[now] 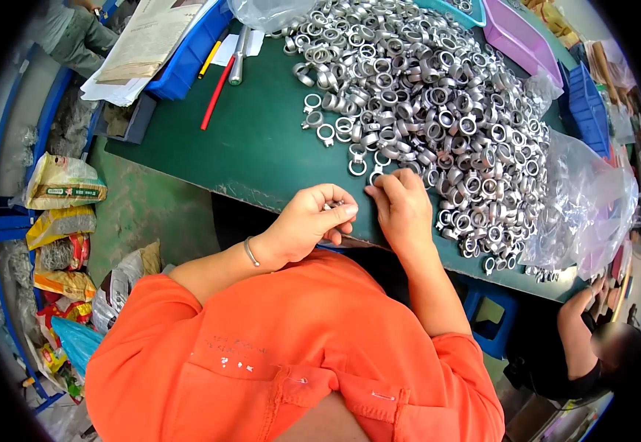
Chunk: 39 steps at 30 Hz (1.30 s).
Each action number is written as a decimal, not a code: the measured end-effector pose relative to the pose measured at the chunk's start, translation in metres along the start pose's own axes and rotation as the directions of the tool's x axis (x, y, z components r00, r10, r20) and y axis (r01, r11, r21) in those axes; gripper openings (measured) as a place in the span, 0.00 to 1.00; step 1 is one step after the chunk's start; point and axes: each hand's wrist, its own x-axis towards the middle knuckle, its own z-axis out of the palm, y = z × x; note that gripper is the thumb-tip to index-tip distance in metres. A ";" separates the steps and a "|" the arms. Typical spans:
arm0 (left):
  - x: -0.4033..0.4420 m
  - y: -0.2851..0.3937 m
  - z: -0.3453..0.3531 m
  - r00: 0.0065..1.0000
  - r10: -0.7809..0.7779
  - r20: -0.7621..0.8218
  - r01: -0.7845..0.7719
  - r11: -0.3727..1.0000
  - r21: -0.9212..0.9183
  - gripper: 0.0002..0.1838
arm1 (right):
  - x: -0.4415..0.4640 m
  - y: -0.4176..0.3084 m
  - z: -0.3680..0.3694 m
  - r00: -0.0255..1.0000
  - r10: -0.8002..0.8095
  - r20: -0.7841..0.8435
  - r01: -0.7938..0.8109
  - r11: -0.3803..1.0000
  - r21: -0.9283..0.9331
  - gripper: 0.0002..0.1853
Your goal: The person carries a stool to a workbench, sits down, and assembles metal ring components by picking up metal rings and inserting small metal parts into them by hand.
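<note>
A big heap of silver metal ring clamps [409, 81] lies on the green tabletop [261, 140]. My left hand [312, 221] is curled closed at the table's near edge, thumb against the fingers. Small metallic bits show between those fingers, too small to name. My right hand [407, 210] is beside the heap's near edge, its fingers bent and drawn together. One ring clamp [376, 175] lies right at its fingertips; whether they grip anything is hidden.
At the back left are a blue bin [188, 62] with papers, a red pen [217, 94] and a metal-shafted tool [240, 57]. A pink tray [523, 37] and a plastic bag [582, 199] border the heap. Another person [578, 339] sits at lower right.
</note>
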 end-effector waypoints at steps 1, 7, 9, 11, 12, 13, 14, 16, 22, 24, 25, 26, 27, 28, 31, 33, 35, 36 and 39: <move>-0.001 0.002 0.000 1.000 -0.005 -0.019 0.006 0.999 0.054 0.06 | -0.003 0.001 -0.001 1.000 0.013 0.010 -0.014 0.996 0.084 0.07; 0.005 0.009 0.004 1.000 0.017 -0.005 -0.016 0.985 0.172 0.08 | -0.023 -0.011 -0.012 0.909 0.321 0.267 -0.410 0.571 0.711 0.04; 0.006 0.013 0.007 0.999 0.020 0.029 -0.025 0.986 0.166 0.08 | -0.025 -0.011 -0.012 0.943 0.268 0.200 -0.326 0.604 0.727 0.05; 0.007 0.014 0.008 0.999 0.002 0.043 -0.007 0.991 0.131 0.08 | -0.021 -0.012 -0.016 0.981 0.166 0.098 -0.190 0.747 0.637 0.06; 0.007 0.016 0.008 0.998 -0.004 0.060 -0.002 0.995 0.100 0.08 | -0.019 -0.013 -0.019 0.999 0.035 0.005 -0.032 0.857 0.514 0.07; 0.007 0.017 0.010 0.999 -0.006 0.043 -0.001 0.989 0.147 0.07 | -0.019 -0.015 -0.020 1.000 -0.003 -0.020 0.012 0.890 0.456 0.09; 0.006 0.018 0.011 0.999 -0.011 0.039 0.005 0.989 0.146 0.07 | -0.019 -0.016 -0.020 1.000 0.000 -0.016 0.007 0.888 0.459 0.09; 0.005 0.020 0.012 0.998 0.049 0.027 -0.055 0.957 0.284 0.06 | -0.019 -0.018 -0.019 0.996 -0.024 -0.086 0.060 0.893 0.446 0.09; 0.006 0.020 0.008 0.998 0.052 0.032 -0.059 0.950 0.306 0.04 | -0.026 -0.010 -0.010 0.987 0.149 -0.065 -0.059 0.698 0.714 0.17; 0.008 0.020 0.007 0.997 0.065 0.033 -0.072 0.941 0.331 0.05 | -0.027 -0.008 -0.009 0.988 0.150 -0.035 -0.071 0.644 0.761 0.16; 0.009 0.020 0.007 0.996 0.082 0.035 -0.089 0.931 0.355 0.06 | -0.027 -0.008 -0.009 0.988 0.154 -0.035 -0.074 0.644 0.761 0.16; 0.010 0.021 0.008 0.996 0.078 0.037 -0.086 0.931 0.356 0.06 | -0.026 -0.009 -0.009 0.985 0.170 -0.015 -0.090 0.594 0.800 0.16; 0.010 0.023 0.009 0.986 0.150 0.065 -0.164 0.889 0.428 0.05 | -0.027 -0.010 -0.009 0.983 0.186 0.006 -0.108 0.540 0.835 0.17; 0.011 0.023 0.010 0.971 0.219 0.098 -0.239 0.836 0.495 0.04 | -0.028 -0.010 -0.009 0.982 0.191 0.007 -0.111 0.540 0.834 0.17; 0.014 0.020 0.007 0.949 0.281 0.143 -0.313 0.796 0.517 0.04 | -0.028 -0.009 -0.009 0.982 0.188 0.013 -0.113 0.530 0.841 0.17; 0.016 0.020 0.006 0.936 0.315 0.158 -0.349 0.770 0.534 0.04 | -0.026 -0.010 -0.009 0.981 0.192 0.016 -0.112 0.499 0.859 0.17; 0.016 0.021 0.007 0.921 0.350 0.172 -0.385 0.742 0.549 0.04 | -0.025 -0.010 -0.007 0.981 0.194 -0.006 -0.099 0.528 0.844 0.17; 0.015 0.023 0.010 0.943 0.314 0.107 -0.324 0.801 0.504 0.05 | -0.024 -0.010 -0.006 0.980 0.194 -0.030 -0.085 0.555 0.827 0.17; 0.011 0.032 0.012 0.971 0.238 0.020 -0.220 0.861 0.458 0.06 | -0.025 -0.006 -0.003 0.988 0.124 -0.095 -0.020 0.704 0.710 0.18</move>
